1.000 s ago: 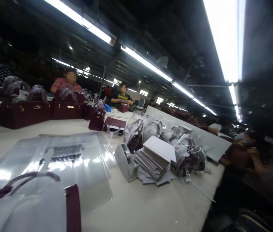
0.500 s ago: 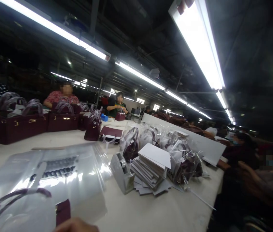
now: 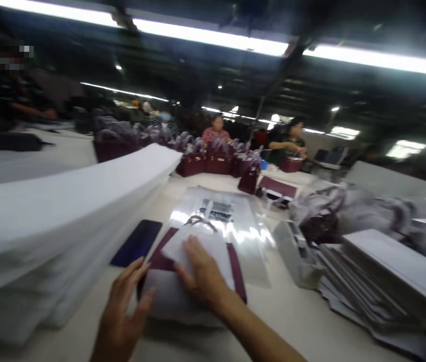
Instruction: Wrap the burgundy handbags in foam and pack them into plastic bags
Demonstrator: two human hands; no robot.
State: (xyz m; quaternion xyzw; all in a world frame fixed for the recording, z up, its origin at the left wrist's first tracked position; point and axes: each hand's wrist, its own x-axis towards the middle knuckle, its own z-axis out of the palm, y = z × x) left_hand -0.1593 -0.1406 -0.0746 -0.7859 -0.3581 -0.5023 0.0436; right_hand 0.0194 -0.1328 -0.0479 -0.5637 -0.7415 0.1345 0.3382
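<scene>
A maroon handbag (image 3: pixel 238 274) lies in front of me, its handles pointing away from me. White sheets (image 3: pixel 171 296) of paper or foam cover much of it. My right hand (image 3: pixel 201 274) rests on the white covering, fingers stretched out. At the bag's left edge, my left hand (image 3: pixel 126 299) touches its side with fingers apart. Under and beyond the bag lies a stack of clear plastic bags (image 3: pixel 250 231) with dark printing. A dark blue flat object (image 3: pixel 137 244), perhaps a phone, lies left of the bag. The picture is blurred by motion.
A tall stack of white sheets (image 3: pixel 66 196) stands at left. On the right are a grey tape dispenser (image 3: pixel 298 256), a pile of white cards (image 3: pixel 397 271) and plastic-wrapped bags (image 3: pixel 359 211). Maroon handbags (image 3: pixel 218 158) line the back, with co-workers (image 3: pixel 216 131) behind them.
The view has swung left and down. Both my hands now show on the handbag, where before only part of one hand showed at the lower edge. The white stack and the dark blue object have come into view.
</scene>
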